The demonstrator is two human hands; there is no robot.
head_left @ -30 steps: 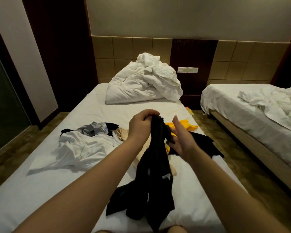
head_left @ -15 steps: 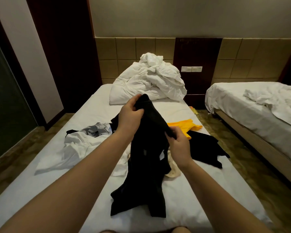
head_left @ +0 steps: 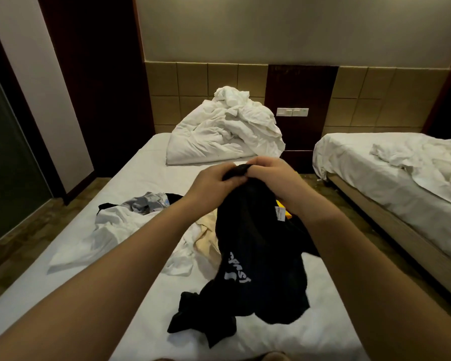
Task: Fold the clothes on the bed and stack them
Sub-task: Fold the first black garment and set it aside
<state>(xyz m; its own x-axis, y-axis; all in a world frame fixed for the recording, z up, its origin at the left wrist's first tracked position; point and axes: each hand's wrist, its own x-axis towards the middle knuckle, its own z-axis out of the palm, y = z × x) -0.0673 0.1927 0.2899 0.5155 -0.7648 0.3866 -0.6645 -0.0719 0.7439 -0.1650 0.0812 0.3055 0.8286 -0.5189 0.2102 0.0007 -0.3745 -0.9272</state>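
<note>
both hands, left hand and right hand, pinch a limp black shirt at its top; soft, light cloth, best held by the shoulders.

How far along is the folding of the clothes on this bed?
Barely started: no folded piece or stack shows. In hand: the left hand and right hand grip the top of a black garment, its lower part bunched on the bed. Left to do: that one, plus the white garment, grey garment, beige garment and yellow garment lying loose.
</note>
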